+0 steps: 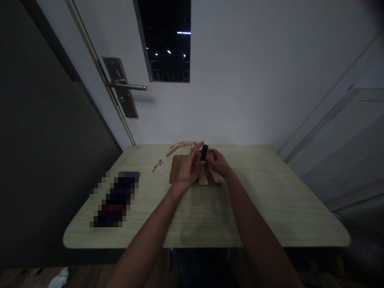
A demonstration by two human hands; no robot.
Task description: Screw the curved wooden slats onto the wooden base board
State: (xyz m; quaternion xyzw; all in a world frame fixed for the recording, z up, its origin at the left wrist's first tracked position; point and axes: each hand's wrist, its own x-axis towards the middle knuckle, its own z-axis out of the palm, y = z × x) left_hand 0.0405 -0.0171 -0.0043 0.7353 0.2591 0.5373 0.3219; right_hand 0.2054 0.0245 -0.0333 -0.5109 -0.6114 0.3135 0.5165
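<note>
Fingers of the left hand appear to pinch the upper end of a short black cylindrical tool, index finger stretched along it. The right hand is curled around its lower part, holding it upright just above a flat brown board. Two pale straight wooden strips lie on that board under the hands; thin curved pale strips rest loose just beyond it, so the work looks partly done. Whether the straight strips are joined cannot be told. The tool's tip is hidden by the fingers. A small dark metal piece on the light wood-grain table is too small to identify in the dim light.
</note>
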